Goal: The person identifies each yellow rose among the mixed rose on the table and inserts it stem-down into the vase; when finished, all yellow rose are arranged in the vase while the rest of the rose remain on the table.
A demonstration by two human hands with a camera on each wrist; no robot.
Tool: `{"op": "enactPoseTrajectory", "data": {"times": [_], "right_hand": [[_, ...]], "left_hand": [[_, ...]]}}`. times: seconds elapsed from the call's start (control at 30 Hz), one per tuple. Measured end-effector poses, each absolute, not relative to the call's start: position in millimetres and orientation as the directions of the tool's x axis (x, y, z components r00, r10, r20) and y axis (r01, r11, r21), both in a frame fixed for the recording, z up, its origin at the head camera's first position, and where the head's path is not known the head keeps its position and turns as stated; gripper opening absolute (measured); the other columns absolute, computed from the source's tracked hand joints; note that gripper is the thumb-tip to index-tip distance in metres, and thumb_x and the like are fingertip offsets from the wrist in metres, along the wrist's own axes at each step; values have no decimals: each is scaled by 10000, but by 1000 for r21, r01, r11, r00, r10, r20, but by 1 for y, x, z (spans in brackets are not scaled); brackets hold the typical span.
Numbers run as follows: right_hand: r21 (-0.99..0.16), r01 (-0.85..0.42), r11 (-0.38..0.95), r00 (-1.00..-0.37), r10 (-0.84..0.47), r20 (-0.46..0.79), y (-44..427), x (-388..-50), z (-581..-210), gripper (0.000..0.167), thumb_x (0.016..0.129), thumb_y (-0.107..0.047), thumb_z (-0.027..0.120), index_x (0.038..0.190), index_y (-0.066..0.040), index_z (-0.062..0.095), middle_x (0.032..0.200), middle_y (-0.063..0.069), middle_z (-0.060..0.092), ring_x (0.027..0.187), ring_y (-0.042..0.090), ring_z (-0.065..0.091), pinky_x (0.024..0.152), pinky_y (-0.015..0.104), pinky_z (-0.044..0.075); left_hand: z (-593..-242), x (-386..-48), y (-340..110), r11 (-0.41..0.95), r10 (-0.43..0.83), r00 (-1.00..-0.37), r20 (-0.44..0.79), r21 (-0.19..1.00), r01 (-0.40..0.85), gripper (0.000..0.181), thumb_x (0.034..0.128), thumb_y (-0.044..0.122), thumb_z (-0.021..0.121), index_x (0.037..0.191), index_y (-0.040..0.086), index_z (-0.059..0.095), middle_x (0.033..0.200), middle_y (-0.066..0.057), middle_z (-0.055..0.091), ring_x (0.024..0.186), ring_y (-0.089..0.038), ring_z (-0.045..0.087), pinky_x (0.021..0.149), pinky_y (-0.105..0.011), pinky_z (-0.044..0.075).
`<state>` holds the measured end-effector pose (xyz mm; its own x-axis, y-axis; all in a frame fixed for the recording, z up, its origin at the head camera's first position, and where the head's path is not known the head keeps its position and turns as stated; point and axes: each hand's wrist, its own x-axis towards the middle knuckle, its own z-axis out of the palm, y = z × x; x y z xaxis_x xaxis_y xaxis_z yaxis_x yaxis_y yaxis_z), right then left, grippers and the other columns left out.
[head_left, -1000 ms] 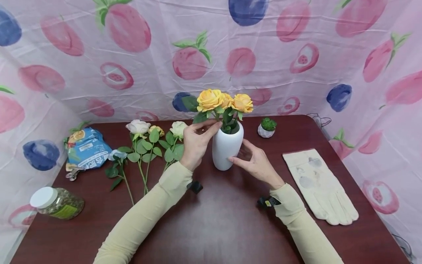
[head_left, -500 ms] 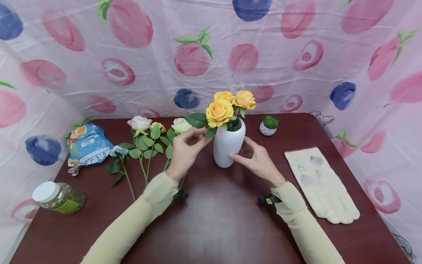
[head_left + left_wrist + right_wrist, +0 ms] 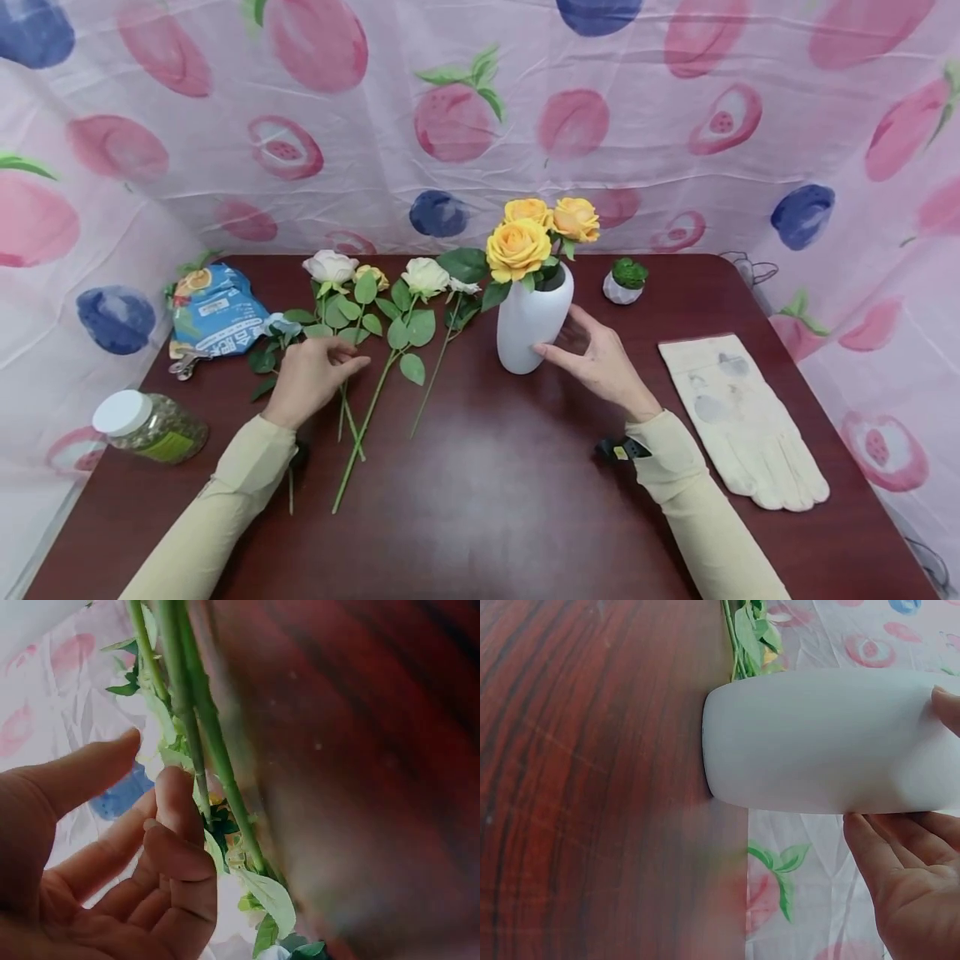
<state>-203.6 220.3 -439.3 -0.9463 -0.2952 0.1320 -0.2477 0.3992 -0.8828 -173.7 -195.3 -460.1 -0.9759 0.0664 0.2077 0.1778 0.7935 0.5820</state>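
Note:
A white vase (image 3: 531,327) stands on the table, leaning slightly, with several yellow roses (image 3: 519,250) in it. My right hand (image 3: 604,368) holds its side, the thumb in front and the fingers behind; in the right wrist view the vase (image 3: 817,742) lies between thumb and fingers. Over the loose flowers on the left is my left hand (image 3: 313,377), its fingers loosely bent. The left wrist view shows green stems (image 3: 217,750) just beyond those fingertips, with a gap between thumb and index finger. Among the loose flowers are a white rose (image 3: 425,277) and a pale pink rose (image 3: 331,267).
To the far left lie a blue bag (image 3: 217,312), a metal clip (image 3: 186,364) and a lidded jar (image 3: 153,427). A small potted plant (image 3: 624,282) stands behind the right hand. White gloves (image 3: 742,421) lie at the right. A fruit-print curtain (image 3: 480,183) encloses the table.
My left hand has let go at the roses in the vase and moved left and down to the loose flowers. The yellow roses have settled leftward. My right hand stays on the vase.

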Motion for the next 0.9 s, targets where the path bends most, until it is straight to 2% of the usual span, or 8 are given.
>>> {"op": "enactPoseTrajectory", "data": {"times": [0.23,0.4,0.6,0.7,0.9], "right_hand": [[-885,-243,397,-947,-297,127,221,-203,-438,695,898,-328,818,1500,-187,500,1396,88,640,1217,262,677,1009,489,547],[-887,-243,394,-945,-302,125,221,-204,-439,707,899,-325,818,1509,-183,489,1406,97,633,1231,276,668,1024,497,535],[-898,-236,372,-940,-322,114,224,-205,-439,690,909,-287,811,1509,-187,485,1437,89,608,1276,277,638,1055,458,519],[-906,-236,352,-938,-327,117,225,-205,-440,683,904,-264,817,1500,-189,493,1441,84,604,1290,276,627,1064,453,512],[-896,-239,373,-947,-294,130,223,-205,-437,687,859,-274,861,1452,-167,532,1377,96,647,1237,274,665,1031,440,537]], "left_hand": [[-456,-181,-195,845,27,-978,208,518,134,184,890,173,811,825,15,742,750,-120,721,661,-270,666,630,-458,529],[-458,-183,-200,848,-9,-985,170,523,83,179,885,152,808,869,-9,730,787,-143,731,709,-322,687,688,-516,540],[-458,-187,-205,846,16,-994,108,528,71,153,894,129,790,900,-21,758,826,-157,760,788,-354,714,743,-530,554],[-457,-189,-207,836,34,-999,36,546,48,160,921,155,766,919,-5,777,860,-152,768,785,-314,708,735,-481,560],[-453,-190,-210,766,19,-993,-113,641,-58,227,974,233,714,1019,17,767,897,-130,771,645,-132,667,624,-316,534]]}}
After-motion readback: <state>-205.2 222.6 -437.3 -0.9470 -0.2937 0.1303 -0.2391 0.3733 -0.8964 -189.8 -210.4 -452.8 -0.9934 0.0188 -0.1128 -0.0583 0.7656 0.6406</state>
